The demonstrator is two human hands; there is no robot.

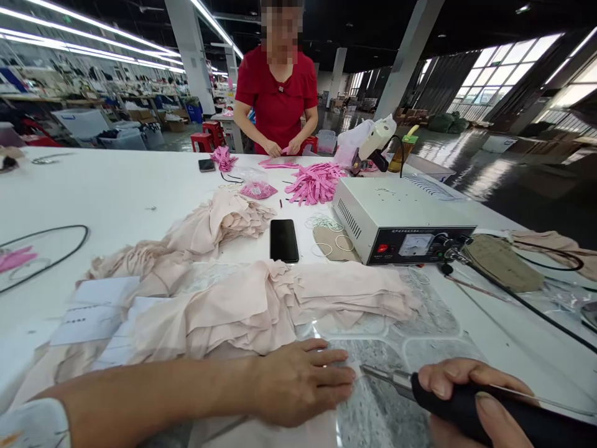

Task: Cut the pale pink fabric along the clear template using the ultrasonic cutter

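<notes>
Head view: showed a left hand (298, 382) laid palm down over a pale fabric piece (275, 435), fingers extended and slightly apart, with nothing visible in grasp. Showed a right hand (494, 414) at lower right, curled around a black-handled tool (448, 407), with a metal tip (380, 374) aimed left, just beside the left fingertips; could not tell whether touching or above the grey marbled sheet (382, 417). Included, directly beyond the left hand, a bunched pile of beige fabric (237, 317) and, adjoining on the right, a flatter stack of beige fabric (349, 289). Included white paper cards (96, 311) among the cloth at left. Listed farther back on the white table (125, 177): a black phone (283, 241) lying flat, a grey metal box (405, 214) with a dial meter (416, 244) and a front-plugged cable (522, 300), and a loose bundle of pink strips (317, 182). Recorded beyond the far edge: a person in red (277, 93), with both hands at pink cloth (280, 165).
</notes>
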